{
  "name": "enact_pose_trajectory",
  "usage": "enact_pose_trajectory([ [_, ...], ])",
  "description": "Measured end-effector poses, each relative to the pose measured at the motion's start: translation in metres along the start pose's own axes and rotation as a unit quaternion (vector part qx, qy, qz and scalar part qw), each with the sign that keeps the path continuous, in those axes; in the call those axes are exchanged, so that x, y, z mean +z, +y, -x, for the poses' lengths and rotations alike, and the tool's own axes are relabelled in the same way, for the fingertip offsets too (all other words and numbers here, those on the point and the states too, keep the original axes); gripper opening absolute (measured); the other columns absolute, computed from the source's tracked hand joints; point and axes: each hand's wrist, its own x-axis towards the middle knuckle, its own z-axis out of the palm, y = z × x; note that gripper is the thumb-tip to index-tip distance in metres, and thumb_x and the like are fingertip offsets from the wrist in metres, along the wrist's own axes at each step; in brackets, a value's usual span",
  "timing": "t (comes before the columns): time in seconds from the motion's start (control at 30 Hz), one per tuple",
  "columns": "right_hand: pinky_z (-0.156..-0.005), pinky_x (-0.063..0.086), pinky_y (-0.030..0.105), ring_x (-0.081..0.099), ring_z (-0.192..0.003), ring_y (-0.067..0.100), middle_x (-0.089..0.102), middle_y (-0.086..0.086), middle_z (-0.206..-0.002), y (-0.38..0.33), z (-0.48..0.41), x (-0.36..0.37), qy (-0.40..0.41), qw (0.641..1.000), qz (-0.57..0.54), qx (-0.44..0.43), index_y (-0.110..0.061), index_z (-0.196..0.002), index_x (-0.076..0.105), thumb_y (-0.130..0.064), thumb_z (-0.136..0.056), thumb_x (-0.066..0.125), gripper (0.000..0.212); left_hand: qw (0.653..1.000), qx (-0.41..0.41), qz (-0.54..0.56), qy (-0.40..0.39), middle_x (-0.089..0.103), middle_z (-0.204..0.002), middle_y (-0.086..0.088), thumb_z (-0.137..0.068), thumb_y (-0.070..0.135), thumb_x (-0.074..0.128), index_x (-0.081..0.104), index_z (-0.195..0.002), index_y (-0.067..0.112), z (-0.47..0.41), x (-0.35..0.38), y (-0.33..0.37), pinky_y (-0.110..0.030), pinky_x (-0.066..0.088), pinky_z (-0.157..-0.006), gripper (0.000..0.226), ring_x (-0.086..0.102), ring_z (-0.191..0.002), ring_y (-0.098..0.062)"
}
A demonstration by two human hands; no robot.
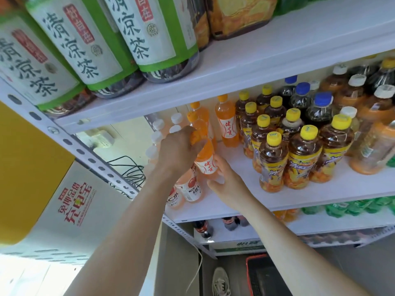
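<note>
Left hand (179, 146) clasped the shoulder of an orange bottle (206, 164), likely heavy and slick; right hand (226, 180), just below, cupped its base.

Bare shelf board (235, 178) lies open at four o'clock of the orange bottle (205, 154). Yellow-capped bottles (299, 150) block three o'clock, white-capped bottles (158, 133) nine.

Yellow-capped tea bottles (303, 161), green-labelled bottles (147, 33)

The orange bottle (204, 154) is clear, glossy plastic with a smooth printed label, the yellow caps (308, 132) are shiny ribbed plastic, the shelf board (245, 201) is smooth matt white, its perforated upright (85, 154) is painted metal, and the box (70, 210) is matt cardboard.
</note>
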Motion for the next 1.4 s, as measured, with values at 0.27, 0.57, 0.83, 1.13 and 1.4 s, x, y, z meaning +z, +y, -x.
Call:
enact_pose_trajectory([
  [0.27, -0.089, 0.036, 0.015, 0.044, -0.114, 0.001, 0.043, -0.029, -0.114, -0.001, -0.039, 0.008, -0.005, 0.999, -0.044, 0.026, -0.032, -0.145, 0.034, -0.006, -0.093, 0.055, 0.062, 0.995, -0.072, -0.065, -0.022, 0.066, -0.089, -0.006, -0.093, 0.046, 0.061, 0.061, -0.107, 0.014, -0.038, 0.035, -0.014, -0.031, 0.038, -0.065, 0.035, 0.065, -0.090, -0.032],
  [0.57, -0.085, 0.053, 0.036, 0.065, -0.100, 0.023, 0.070, 0.003, -0.109, -0.039, 0.002, -0.024, 0.088, 0.972, 0.195, -0.097, -0.017, -0.128, 0.057, -0.011, -0.091, 0.059, 0.037, 0.977, 0.018, -0.204, 0.059, 0.057, -0.109, -0.010, -0.092, 0.043, 0.058, 0.061, -0.117, 0.018, -0.046, 0.030, -0.004, -0.038, 0.043, -0.067, 0.035, 0.055, -0.108, -0.030],
  [0.83, -0.094, 0.048, 0.044, 0.052, -0.111, 0.034, 0.060, 0.013, -0.121, -0.046, 0.039, -0.078, 0.287, 0.867, 0.380, -0.145, -0.004, -0.124, 0.061, -0.001, -0.082, 0.065, 0.042, 0.993, 0.062, -0.085, -0.044, 0.030, -0.157, -0.010, -0.093, 0.022, 0.057, 0.030, -0.151, 0.016, -0.100, 0.073, 0.060, -0.045, 0.039, -0.106, 0.065, 0.030, -0.142, -0.034],
  [1.13, -0.112, 0.037, 0.044, 0.037, -0.137, 0.029, 0.037, 0.008, -0.153, -0.024, 0.059, -0.097, 0.207, 0.880, 0.420, -0.081, -0.007, -0.144, 0.041, -0.011, -0.088, 0.063, 0.060, 0.987, 0.052, -0.136, -0.073, 0.041, -0.142, -0.015, -0.091, 0.029, 0.064, 0.036, -0.143, 0.011, -0.130, 0.091, 0.054, -0.043, 0.048, -0.097, 0.062, 0.050, -0.124, -0.039],
  [1.4, -0.106, 0.039, 0.035, 0.036, -0.139, 0.025, 0.028, 0.005, -0.157, -0.022, 0.071, -0.089, 0.210, 0.897, 0.377, -0.092, -0.011, -0.147, 0.037, -0.010, -0.091, 0.063, 0.062, 0.994, 0.082, -0.005, -0.077, 0.052, -0.100, -0.011, -0.088, 0.026, 0.067, 0.063, -0.108, 0.014, -0.044, 0.070, 0.049, -0.031, 0.039, -0.064, 0.024, 0.061, -0.080, -0.036],
])
